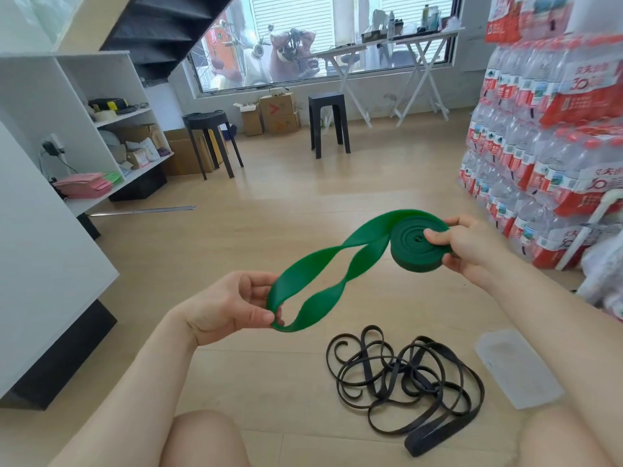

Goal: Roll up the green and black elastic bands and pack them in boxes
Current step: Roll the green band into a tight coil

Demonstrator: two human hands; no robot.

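A green elastic band (350, 261) is held in the air between both hands. Its right part is wound into a flat coil, which my right hand (465, 246) grips with the thumb pressed on the coil's face. The loose end runs left in two twisted strands, and my left hand (232, 305) pinches the loop at its end. A black elastic band (411, 382) lies in a loose tangle on the wooden floor below my right arm. To its right lies a clear plastic box (519, 369), flat on the floor.
White shelving (111, 129) stands on the left, stacked packs of bottled water (546, 139) on the right. Two black stools (328, 123) and cardboard boxes (279, 112) stand further back near the window. My knees show at the bottom edge.
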